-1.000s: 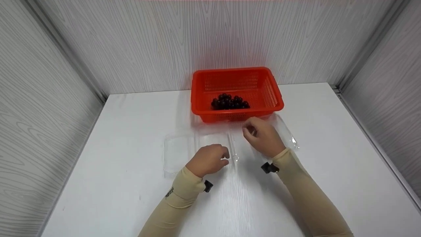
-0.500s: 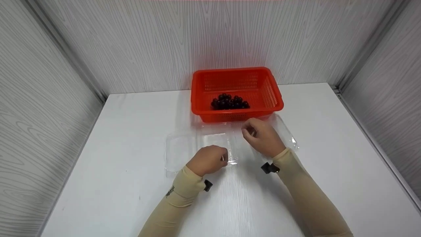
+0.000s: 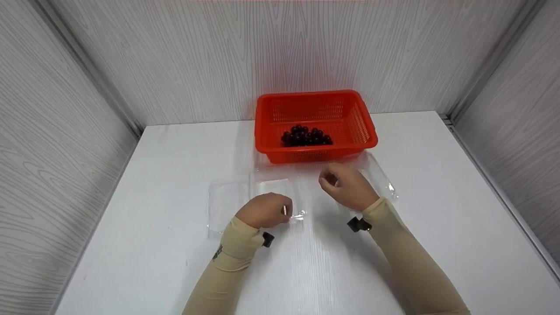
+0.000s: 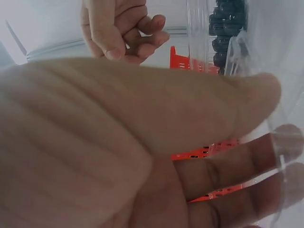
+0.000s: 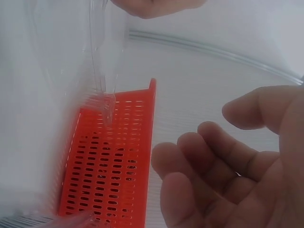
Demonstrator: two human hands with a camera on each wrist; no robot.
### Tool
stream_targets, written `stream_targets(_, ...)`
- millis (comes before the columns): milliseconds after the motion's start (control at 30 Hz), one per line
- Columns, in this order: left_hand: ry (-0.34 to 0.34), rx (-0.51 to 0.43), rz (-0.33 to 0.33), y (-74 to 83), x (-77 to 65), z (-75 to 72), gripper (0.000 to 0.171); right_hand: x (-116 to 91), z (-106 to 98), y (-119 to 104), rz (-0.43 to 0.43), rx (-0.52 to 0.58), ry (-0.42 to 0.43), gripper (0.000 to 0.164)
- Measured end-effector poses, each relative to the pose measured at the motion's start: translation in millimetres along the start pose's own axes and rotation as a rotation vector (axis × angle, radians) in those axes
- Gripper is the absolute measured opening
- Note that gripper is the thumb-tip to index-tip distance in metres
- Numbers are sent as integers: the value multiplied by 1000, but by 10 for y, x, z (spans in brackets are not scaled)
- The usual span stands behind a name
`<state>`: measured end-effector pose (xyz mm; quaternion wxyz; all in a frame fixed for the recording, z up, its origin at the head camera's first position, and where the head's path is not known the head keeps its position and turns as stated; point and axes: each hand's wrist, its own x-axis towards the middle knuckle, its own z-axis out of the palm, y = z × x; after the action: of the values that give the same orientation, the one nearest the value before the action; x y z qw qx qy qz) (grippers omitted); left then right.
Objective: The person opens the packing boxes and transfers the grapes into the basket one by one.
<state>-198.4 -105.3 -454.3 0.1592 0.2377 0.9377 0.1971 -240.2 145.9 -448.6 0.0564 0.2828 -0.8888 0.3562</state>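
Note:
My left hand (image 3: 264, 211) pinches the near right edge of a clear plastic box (image 3: 274, 187), which lies opened out on the table with its other half (image 3: 227, 202) to the left. In the left wrist view, the thumb (image 4: 209, 104) and fingers lie on either side of a thin transparent rim. My right hand (image 3: 345, 188) hovers to the right of the box, fingers loosely curled; nothing shows between them in the right wrist view. Behind the hands stands a red slotted basket (image 3: 317, 155) holding dark, grape-like fruit (image 3: 306, 136).
Another clear plastic piece (image 3: 379, 177) lies on the table (image 3: 437, 218) beyond the right hand, close to the basket's front. How the clear pieces overlap is hard to make out. Wood-grained panels (image 3: 197, 61) enclose the table at the back and sides.
The left hand has closed its thumb and fingers on the box edge and drawn the clear box a little to the left. My right hand has shifted only slightly.

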Motion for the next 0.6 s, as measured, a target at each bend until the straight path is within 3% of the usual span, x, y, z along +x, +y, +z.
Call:
stream_targets(400,-42,10,-77,-51,-77,-98,11,-43,-26,3,42,-21,0,5)
stream_targets(500,-41,17,-88,-47,-87,-114,10,-64,-84,29,53,-9,21,7)
stream_targets(600,-28,13,-94,-47,-103,-134,10,-82,-145,74,54,-64,68,10)
